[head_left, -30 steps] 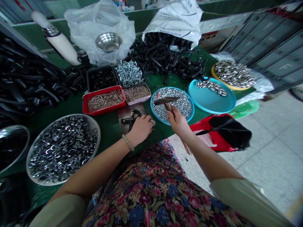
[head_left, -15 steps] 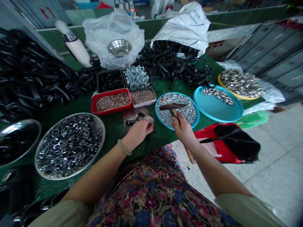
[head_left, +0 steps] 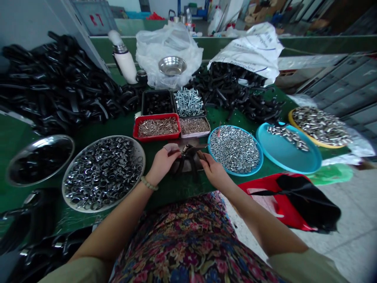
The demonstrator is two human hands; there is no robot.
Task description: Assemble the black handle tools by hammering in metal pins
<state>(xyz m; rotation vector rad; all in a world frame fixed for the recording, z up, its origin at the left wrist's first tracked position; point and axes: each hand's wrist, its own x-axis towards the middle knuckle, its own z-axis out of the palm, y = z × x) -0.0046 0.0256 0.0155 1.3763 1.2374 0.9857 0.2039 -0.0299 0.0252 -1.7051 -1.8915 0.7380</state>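
My left hand (head_left: 161, 162) pinches a small black clamp part (head_left: 186, 157) that rests on a dark metal plate (head_left: 188, 167) at the table's near edge. My right hand (head_left: 213, 173) is closed round a hammer's wooden handle, and the hammer head (head_left: 196, 148) is down on the black part. Both hands sit close together, between the big steel dish of metal rings (head_left: 103, 173) and the blue plate of small nuts (head_left: 235, 149).
Behind the plate stand a red tray of pins (head_left: 156, 127), a tray of small pins (head_left: 194, 126), screws (head_left: 189, 103) and black parts (head_left: 157, 103). Black plastic handles (head_left: 59, 94) pile left and back. A teal plate (head_left: 288, 147), a yellow dish (head_left: 319, 126) and a red bag (head_left: 291, 200) lie right.
My right hand brought the hammer down from above the blue plate onto the black part. My left hand kept its hold. The camera shifted, so everything slid right.
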